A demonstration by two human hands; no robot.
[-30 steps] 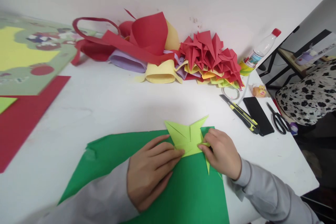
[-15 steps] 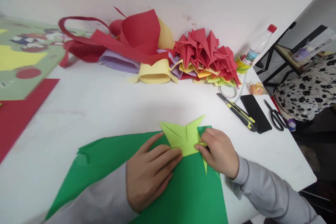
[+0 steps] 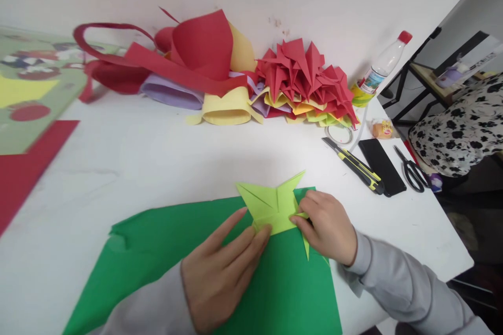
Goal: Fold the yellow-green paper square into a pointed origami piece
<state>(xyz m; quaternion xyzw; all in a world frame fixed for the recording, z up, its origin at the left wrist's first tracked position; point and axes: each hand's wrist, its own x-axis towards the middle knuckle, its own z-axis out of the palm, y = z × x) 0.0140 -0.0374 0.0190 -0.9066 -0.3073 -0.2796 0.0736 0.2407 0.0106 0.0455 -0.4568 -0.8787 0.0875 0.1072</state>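
Observation:
A light green folded paper piece (image 3: 271, 207) with pointed tips lies on a large dark green sheet (image 3: 165, 241) at the near edge of the white table (image 3: 157, 152). My left hand (image 3: 220, 272) lies flat with fingers stretched out, its fingertips pressing the lower left of the folded piece. My right hand (image 3: 328, 227) is curled, its fingers pinching the piece's right side.
Along the wall lie rolled red, yellow and purple papers (image 3: 196, 68) and a heap of folded red paper shapes (image 3: 306, 78). To the right are a tape roll (image 3: 338, 134), utility knife (image 3: 353, 165), black case (image 3: 382, 166), scissors (image 3: 412, 170) and plastic bottle (image 3: 383, 63). Red sheet (image 3: 23, 167) at left.
My left hand slid back toward me, so only its fingertips rest on the folded piece. The view shifted slightly; my right hand kept its pinch.

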